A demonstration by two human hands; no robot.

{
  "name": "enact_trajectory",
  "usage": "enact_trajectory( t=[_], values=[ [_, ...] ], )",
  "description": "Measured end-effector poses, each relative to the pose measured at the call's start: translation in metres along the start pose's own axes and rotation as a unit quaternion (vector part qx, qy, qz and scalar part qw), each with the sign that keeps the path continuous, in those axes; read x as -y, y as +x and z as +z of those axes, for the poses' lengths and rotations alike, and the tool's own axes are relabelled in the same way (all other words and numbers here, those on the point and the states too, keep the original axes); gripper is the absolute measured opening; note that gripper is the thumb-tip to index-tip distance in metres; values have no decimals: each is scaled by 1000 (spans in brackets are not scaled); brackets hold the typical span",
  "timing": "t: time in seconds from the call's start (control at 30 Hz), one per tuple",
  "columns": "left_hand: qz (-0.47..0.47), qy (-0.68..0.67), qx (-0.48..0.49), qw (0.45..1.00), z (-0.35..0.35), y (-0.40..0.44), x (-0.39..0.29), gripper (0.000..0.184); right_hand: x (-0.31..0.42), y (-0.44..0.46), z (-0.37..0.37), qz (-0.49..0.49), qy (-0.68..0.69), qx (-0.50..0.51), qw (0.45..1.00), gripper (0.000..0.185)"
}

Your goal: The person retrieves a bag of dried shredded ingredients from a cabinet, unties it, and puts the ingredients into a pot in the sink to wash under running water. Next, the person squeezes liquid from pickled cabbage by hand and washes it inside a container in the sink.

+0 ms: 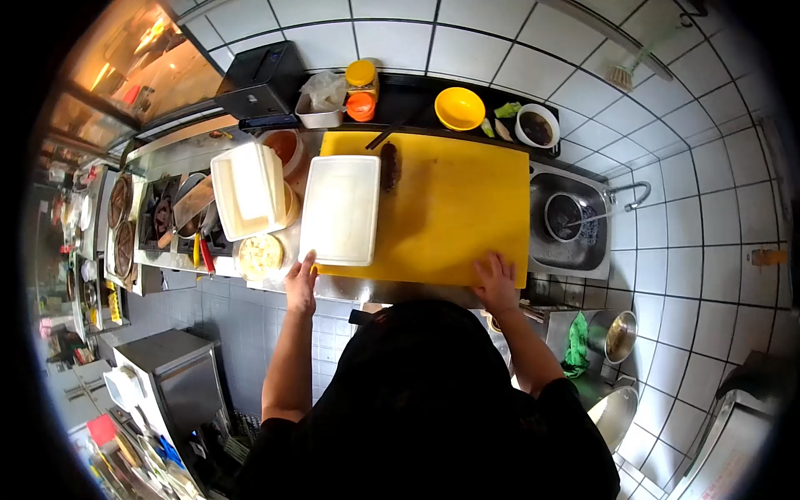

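Note:
My left hand [302, 282] is at the near left corner of the yellow board [467, 200], its fingers touching the near edge of a white lidded container [341, 210]. The thumb and fingers look spread apart. My right hand [497, 282] rests with spread fingers on the board's near right edge and holds nothing. A dark, elongated item [390, 167] lies on the board just right of the container. Left of the board, a white open container [247, 190] sits tilted beside a round tub of pale food [261, 256].
A metal sink [594, 257] with a pot [563, 217] under the tap is at the right. Along the back wall stand a yellow bowl [459, 108], a white bowl [537, 127] and a yellow-lidded jar [361, 73]. Knives [207, 252] lie on the left.

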State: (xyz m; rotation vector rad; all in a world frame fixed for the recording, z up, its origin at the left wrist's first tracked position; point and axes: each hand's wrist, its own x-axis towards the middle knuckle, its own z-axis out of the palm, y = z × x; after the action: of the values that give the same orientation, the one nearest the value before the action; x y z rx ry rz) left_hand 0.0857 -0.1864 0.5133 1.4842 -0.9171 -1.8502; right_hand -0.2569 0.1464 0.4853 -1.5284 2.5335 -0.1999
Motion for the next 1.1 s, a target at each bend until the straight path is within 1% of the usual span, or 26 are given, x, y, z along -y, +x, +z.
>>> enact_trajectory(
  t=[0.1,0.17,0.27,0.37,0.4,0.43,0.5,0.6,0.7,0.73,0.83,0.87,0.9,0.93,0.97,1.0,1.03,1.07,1.1],
  values=[
    [2,0,6,1000,3,13,4,48,-8,8,1,2,-8,1,1000,72],
    [12,-10,6,1000,9,13,-1,47,-9,12,3,-1,6,-1,1000,74],
    [-5,6,-7,1000,14,4,-10,47,-7,13,5,-2,-17,-15,1000,77],
    [8,128,-22,991,14,-4,-26,45,-6,14,4,2,-16,-2,1000,77],
    [46,223,-58,972,9,5,-20,48,-4,14,4,8,-2,7,1000,77],
    [95,246,-83,961,13,3,-23,47,1,16,-6,16,11,14,1000,76],
    [74,322,-88,940,14,-1,-35,44,7,19,-12,29,26,15,999,75],
    [51,347,-96,931,21,-5,-48,38,10,20,-10,32,30,5,999,73],
    [46,194,-47,979,8,7,-45,34,13,19,-3,31,43,-12,999,72],
    [44,134,-35,989,7,6,-47,29,13,16,-2,31,48,-16,998,72],
    [32,-51,12,998,17,1,-49,15,12,10,4,22,69,-44,996,70],
    [21,-90,46,995,20,-1,-50,10,12,9,7,20,76,-57,995,69],
    [25,-116,89,989,15,6,-41,10,11,7,11,6,80,-81,993,67],
    [26,-130,105,986,13,2,-38,14,12,2,11,3,80,-107,991,65],
    [53,-172,155,971,4,11,-25,20,16,-2,7,22,98,-94,990,64],
    [30,-160,205,965,-7,15,-22,24,20,-5,0,49,115,-85,989,63],
    [-3,-161,179,970,-16,15,-15,25,22,-8,-7,50,117,-102,987,61],
    [0,-154,172,973,-29,12,-9,26,26,-14,-14,50,118,-120,985,59],
    [-29,-154,127,979,-12,-16,-25,29,29,-19,-22,54,117,-141,982,55]
  ],
)
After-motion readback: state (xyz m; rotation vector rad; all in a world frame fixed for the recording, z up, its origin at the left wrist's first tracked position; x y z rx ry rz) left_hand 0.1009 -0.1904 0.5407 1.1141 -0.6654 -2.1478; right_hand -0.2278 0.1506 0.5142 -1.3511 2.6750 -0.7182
